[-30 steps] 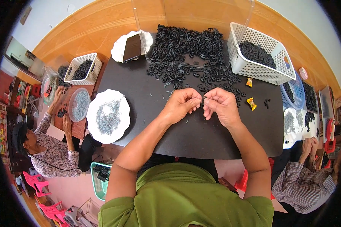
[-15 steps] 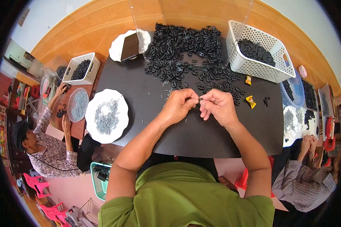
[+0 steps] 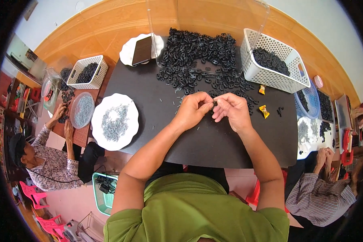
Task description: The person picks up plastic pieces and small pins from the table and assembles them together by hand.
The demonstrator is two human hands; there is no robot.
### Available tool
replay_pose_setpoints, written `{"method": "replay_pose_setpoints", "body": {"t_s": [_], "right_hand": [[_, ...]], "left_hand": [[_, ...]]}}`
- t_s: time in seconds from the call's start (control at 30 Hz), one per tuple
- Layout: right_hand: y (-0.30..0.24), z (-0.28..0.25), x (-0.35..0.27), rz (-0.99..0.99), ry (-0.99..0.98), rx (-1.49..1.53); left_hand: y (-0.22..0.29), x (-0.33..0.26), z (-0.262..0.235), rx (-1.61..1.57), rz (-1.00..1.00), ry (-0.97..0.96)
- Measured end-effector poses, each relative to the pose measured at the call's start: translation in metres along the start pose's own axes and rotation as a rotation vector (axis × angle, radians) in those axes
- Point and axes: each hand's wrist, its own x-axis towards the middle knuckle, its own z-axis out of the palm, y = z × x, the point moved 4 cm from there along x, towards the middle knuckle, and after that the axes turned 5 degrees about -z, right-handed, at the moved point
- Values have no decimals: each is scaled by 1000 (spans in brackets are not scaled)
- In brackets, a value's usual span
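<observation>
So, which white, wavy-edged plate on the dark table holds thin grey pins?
The near plate at the table's left edge: thin grey pins lie on it, while the far plate carries a dark, flat phone.

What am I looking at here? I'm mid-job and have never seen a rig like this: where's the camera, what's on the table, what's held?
There is no machine: these are a person's bare left hand and right hand. The view comes from a fisheye camera worn on that person's head, looking down, so straight edges bend near the rim.

On the smooth dark table lie a heap of small black plastic pieces with holes, a white scalloped plate holding thin grey pins, and a white perforated plastic basket with more black pieces. A flat dark phone rests on another white plate.

Both hands' fingertips meet around a small dark piece, mostly hidden, so I cannot tell its shape.
</observation>
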Motion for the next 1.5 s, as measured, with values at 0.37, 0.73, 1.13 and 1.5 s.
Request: {"method": "replay_pose_setpoints", "body": {"t_s": [0.37, 0.73, 1.13, 1.5], "right_hand": [[-10, -39, 8, -31, 207, 83], [-17, -38, 6, 49, 132, 38], [-23, -12, -4, -19, 32, -7], [-28, -5, -7, -96, 44, -126]], "left_hand": [[8, 1, -1, 118, 65, 41], [16, -3, 25, 846, 356, 38], [-2, 4, 9, -629, -270, -82], [11, -1, 10, -713, -245, -103]]}}
